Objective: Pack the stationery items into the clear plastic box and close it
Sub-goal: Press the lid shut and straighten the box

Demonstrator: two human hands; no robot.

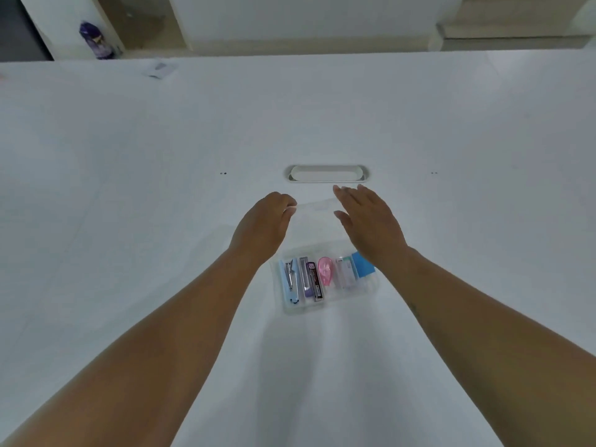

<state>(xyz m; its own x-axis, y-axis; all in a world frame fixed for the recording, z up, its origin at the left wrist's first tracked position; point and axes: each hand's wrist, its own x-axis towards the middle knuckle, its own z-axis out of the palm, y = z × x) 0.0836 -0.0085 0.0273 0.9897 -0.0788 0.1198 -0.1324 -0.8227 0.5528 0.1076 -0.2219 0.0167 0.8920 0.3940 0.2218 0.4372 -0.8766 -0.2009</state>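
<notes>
The clear plastic box (pixel 325 306) lies on the white table with its lid (pixel 314 221) swung open on the far side. Inside it lie a light blue stapler (pixel 290 282), a dark lead case (pixel 314 280), a pink correction tape (pixel 325 269), a white eraser (pixel 344 272) and a blue block (pixel 362 264). My left hand (pixel 263 224) curls on the lid's left edge, fingers bent around it. My right hand (pixel 371 221) hovers flat over the lid's right side with fingers apart; whether it touches the lid is unclear.
A cable slot (pixel 326 173) is sunk into the table just beyond the lid. A slip of paper (pixel 159 70) lies at the far left edge. A purple bottle (pixel 96 40) stands on the floor beyond the table.
</notes>
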